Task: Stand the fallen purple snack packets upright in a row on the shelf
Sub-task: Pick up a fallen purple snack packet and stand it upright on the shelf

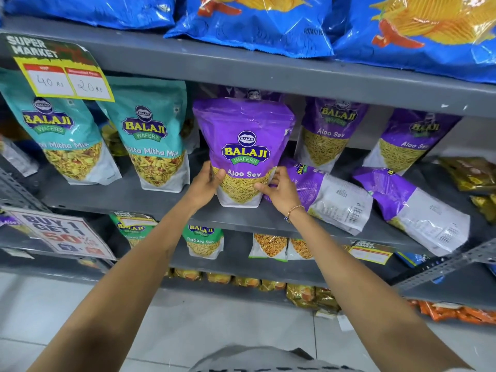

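Head view: the left hand (208, 183) and right hand (279, 190) are gripping the lower sides of an upright purple packet (243, 149), steadying its base on the grey shelf (128, 196). This looks like the setting-down step; next, letting go gently and reaching for the fallen ones. Just right of the right hand, a fallen purple packet (330, 194) is lying on its side, touching the wrist area; further right, another fallen packet (418, 208) is lying flat. Behind those, two standing purple packets (328, 130) are leaning. Left of the hands, teal packets (153, 135) are crowding the row.
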`<state>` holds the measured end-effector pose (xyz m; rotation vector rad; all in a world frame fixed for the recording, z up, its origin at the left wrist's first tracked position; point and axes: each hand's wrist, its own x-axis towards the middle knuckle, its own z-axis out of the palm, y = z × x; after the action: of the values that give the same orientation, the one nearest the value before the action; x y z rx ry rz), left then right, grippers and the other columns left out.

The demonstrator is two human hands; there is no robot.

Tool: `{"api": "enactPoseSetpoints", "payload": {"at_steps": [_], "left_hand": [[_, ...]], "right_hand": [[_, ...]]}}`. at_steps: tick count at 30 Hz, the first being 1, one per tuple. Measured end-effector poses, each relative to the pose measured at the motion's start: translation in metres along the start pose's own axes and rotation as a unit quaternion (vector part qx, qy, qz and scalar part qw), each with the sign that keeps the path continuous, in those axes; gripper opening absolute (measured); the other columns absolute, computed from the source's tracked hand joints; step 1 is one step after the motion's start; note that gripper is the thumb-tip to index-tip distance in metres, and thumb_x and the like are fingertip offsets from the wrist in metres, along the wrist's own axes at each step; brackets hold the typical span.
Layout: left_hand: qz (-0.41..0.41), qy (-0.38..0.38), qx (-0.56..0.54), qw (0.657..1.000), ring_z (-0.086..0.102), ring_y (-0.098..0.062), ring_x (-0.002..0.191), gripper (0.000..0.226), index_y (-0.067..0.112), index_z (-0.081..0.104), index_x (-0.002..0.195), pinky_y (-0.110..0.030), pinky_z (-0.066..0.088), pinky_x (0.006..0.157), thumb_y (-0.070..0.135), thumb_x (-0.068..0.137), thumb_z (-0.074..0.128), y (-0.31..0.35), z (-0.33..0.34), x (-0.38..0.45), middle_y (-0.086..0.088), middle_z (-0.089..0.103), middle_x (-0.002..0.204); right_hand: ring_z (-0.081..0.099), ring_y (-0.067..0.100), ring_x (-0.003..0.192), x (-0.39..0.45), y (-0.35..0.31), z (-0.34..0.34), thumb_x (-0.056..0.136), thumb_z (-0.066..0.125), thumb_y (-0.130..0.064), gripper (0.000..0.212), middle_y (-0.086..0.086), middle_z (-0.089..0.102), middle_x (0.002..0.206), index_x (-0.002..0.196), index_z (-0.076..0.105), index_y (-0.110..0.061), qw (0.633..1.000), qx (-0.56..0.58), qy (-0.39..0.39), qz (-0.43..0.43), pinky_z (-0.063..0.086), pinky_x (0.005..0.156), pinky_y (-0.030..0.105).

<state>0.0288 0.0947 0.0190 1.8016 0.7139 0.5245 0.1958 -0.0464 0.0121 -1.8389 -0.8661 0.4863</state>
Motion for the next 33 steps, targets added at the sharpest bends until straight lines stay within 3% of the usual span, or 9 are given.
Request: {"api": "enactPoseSetpoints", "payload": {"at_steps": [6,8,10,13,16,20,24,28,33], "left_hand": [[0.005,0.017,0.024,1.000,0.051,-0.021,0.125,0.062,0.013,0.034,0.134,-0.038,0.043,0.103,0.055,0.089,0.042,0.002,0.001,-0.008,0.004,0.053,0.126],[0.030,0.048,0.023,0.998,0.053,-0.019,0.120,0.064,0.008,0.032,0.136,-0.033,0.044,0.098,0.048,0.088,0.043,0.006,0.004,-0.009,0.001,0.053,0.126],[0.044,0.113,0.011,0.993,0.056,-0.014,0.102,0.056,0.004,0.039,0.126,-0.024,0.044,0.084,0.043,0.087,0.050,0.011,0.012,-0.016,-0.003,0.055,0.116],[0.042,0.235,0.002,0.971,0.044,-0.011,0.075,0.030,0.015,0.041,0.087,-0.026,0.035,0.076,0.037,0.087,0.061,0.013,0.042,-0.040,0.000,0.044,0.083],[0.035,0.319,0.054,0.946,0.040,-0.025,0.089,0.036,0.010,0.040,0.087,-0.033,0.034,0.086,0.039,0.087,0.061,0.016,0.077,-0.057,-0.003,0.033,0.091],[0.021,0.317,0.021,0.948,0.045,-0.033,0.088,0.036,0.007,0.040,0.095,-0.045,0.040,0.089,0.032,0.086,0.065,0.023,0.072,-0.049,-0.011,0.038,0.094],[0.004,0.282,-0.040,0.958,0.053,-0.035,0.086,0.067,-0.003,0.035,0.124,-0.031,0.046,0.084,0.031,0.080,0.073,0.016,0.049,-0.044,-0.029,0.050,0.096],[0.021,0.262,0.044,0.964,0.043,-0.032,0.096,0.036,0.007,0.045,0.091,-0.040,0.038,0.089,0.037,0.085,0.064,0.010,0.047,-0.041,-0.005,0.039,0.092],[0.032,0.227,0.054,0.972,0.036,-0.021,0.092,0.063,0.007,0.043,0.092,-0.023,0.029,0.074,0.066,0.072,0.050,0.008,0.039,-0.040,-0.005,0.036,0.092]], "right_hand": [[0.057,0.024,0.110,-0.007,-0.006,0.004,0.074,0.074,-0.034,0.063,0.011,0.058,0.123,0.119,0.038,-0.010,1.000,0.004,-0.004,0.000,0.052,0.091,0.038],[0.056,0.023,0.113,-0.008,-0.007,0.001,0.074,0.074,-0.034,0.066,0.010,0.055,0.127,0.123,0.035,-0.012,1.000,0.007,-0.019,0.003,0.051,0.092,0.037],[0.053,0.020,0.117,-0.009,-0.008,-0.006,0.074,0.075,-0.030,0.070,0.008,0.052,0.130,0.127,0.032,-0.014,0.998,0.010,-0.055,-0.001,0.048,0.096,0.035],[0.048,0.019,0.123,-0.009,-0.003,-0.029,0.081,0.067,-0.012,0.059,0.011,0.051,0.133,0.131,0.036,-0.010,0.997,-0.045,-0.046,-0.039,0.040,0.104,0.033],[0.050,0.026,0.123,-0.005,0.006,-0.071,0.088,0.052,-0.001,0.037,0.015,0.055,0.129,0.125,0.049,-0.006,0.994,-0.090,0.034,-0.046,0.038,0.105,0.032],[0.052,0.027,0.121,-0.002,0.014,-0.110,0.090,0.052,-0.004,0.032,0.017,0.058,0.126,0.122,0.051,-0.002,0.993,-0.112,0.024,-0.040,0.037,0.105,0.031],[0.050,0.026,0.123,0.000,0.006,-0.084,0.088,0.060,-0.013,0.042,0.016,0.054,0.131,0.126,0.047,-0.003,0.992,-0.101,-0.062,-0.053,0.036,0.103,0.027],[0.042,0.025,0.130,0.008,-0.007,-0.041,0.079,0.071,-0.016,0.071,0.016,0.042,0.142,0.136,0.031,-0.007,0.988,-0.046,-0.144,-0.025,0.035,0.109,0.036],[0.038,0.028,0.133,0.017,-0.011,-0.007,0.075,0.074,-0.012,0.088,0.016,0.035,0.146,0.142,0.018,-0.007,0.984,0.005,-0.178,0.012,0.033,0.111,0.045]]}}
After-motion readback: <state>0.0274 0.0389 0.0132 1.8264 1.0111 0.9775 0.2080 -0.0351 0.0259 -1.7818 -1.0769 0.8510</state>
